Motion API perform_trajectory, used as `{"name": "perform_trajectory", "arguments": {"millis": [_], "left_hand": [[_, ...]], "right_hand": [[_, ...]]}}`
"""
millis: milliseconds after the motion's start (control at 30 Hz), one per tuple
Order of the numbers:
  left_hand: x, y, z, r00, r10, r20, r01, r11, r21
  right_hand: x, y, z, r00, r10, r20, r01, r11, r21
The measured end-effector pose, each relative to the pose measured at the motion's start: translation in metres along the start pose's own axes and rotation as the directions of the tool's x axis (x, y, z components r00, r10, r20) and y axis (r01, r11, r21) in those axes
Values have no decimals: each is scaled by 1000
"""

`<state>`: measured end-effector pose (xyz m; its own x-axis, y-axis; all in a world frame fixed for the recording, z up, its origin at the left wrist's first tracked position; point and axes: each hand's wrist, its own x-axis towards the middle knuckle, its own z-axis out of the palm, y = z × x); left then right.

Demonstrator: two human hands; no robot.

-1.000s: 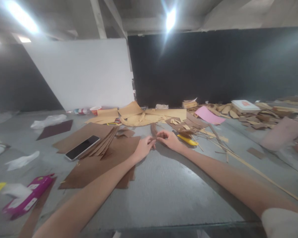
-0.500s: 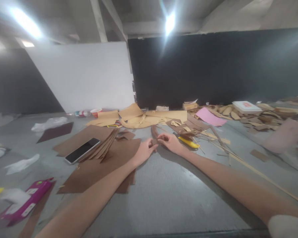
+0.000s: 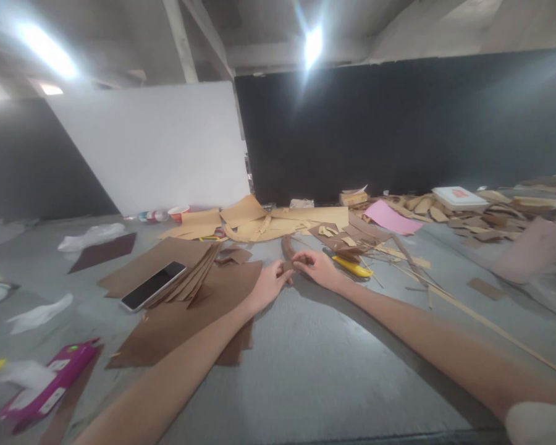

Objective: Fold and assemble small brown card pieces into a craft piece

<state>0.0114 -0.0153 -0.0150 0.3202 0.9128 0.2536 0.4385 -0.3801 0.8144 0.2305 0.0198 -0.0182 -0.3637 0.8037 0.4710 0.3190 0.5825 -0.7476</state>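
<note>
My left hand [image 3: 272,282] and my right hand [image 3: 314,267] meet near the middle of the grey table, their fingertips almost touching. Between them is a narrow, curved brown strip [image 3: 287,247], whose far end sticks up past my fingers. Both hands pinch its near part, which my fingers partly hide. Beside my left forearm lie brown sheets [image 3: 185,318], with a phone [image 3: 154,285] resting on the upper ones. A yellow cutter [image 3: 352,266] lies just right of my right hand.
Tan sheets [image 3: 245,216] lie beyond my hands. A pink sheet [image 3: 391,217], a white box [image 3: 459,198] and many scraps are at the back right. A magenta object [image 3: 55,383] is at the near left, and a long thin strip [image 3: 491,321] runs beside my right forearm.
The view has shifted very slightly. Both hands stay nearly in place, with the brown strip still between their fingers.
</note>
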Motion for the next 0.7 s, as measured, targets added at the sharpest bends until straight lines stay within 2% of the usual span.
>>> {"name": "perform_trajectory", "arguments": {"millis": [433,700], "left_hand": [[2,-2,-2,999,-40,18,41,998,-37],[0,3,-4,1000,-21,-5,20,993,-120]], "right_hand": [[-1,-6,-1,1000,11,18,-12,999,31],[-2,-15,-3,979,141,148,-157,983,99]]}}
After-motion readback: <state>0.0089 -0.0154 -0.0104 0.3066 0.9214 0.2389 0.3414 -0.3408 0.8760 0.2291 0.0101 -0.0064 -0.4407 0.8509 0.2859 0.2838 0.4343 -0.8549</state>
